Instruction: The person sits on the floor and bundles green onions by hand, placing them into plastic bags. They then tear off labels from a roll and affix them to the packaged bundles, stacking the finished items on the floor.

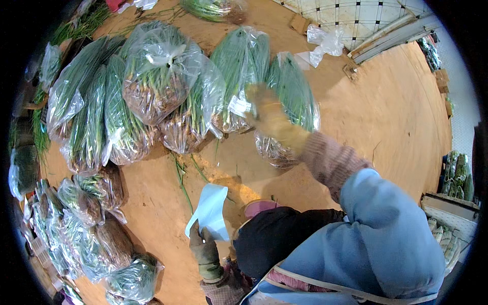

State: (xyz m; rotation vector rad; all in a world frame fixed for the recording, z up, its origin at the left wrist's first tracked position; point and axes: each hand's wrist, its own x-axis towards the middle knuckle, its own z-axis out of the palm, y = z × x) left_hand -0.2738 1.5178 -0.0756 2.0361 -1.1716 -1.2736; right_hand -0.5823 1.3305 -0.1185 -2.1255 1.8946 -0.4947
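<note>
My left hand (pixel 206 248), in a dirty grey-green glove, grips a light blue sheet (pixel 211 209) low in front of me. My right hand (pixel 267 106), in a yellowish glove and blurred, reaches over a clear plastic bag of green onions (pixel 240 65) beside its white label (pixel 239 106), which bears writing. Whether its fingers hold anything is unclear. Another bag of green onions (pixel 291 87) lies under and right of that wrist. A knotted bag of green onions (pixel 156 84) rests on top of others to the left, roots towards me.
More bagged green onions (pixel 87 236) are heaped at the lower left. A pink round container (pixel 261 207) stands by my knee. Crumpled clear plastic (pixel 324 40) lies near a metal-edged threshold (pixel 389 38). Loose green leaves (pixel 183 187) litter the tan floor. Crates and bagged produce (pixel 455 175) line the right.
</note>
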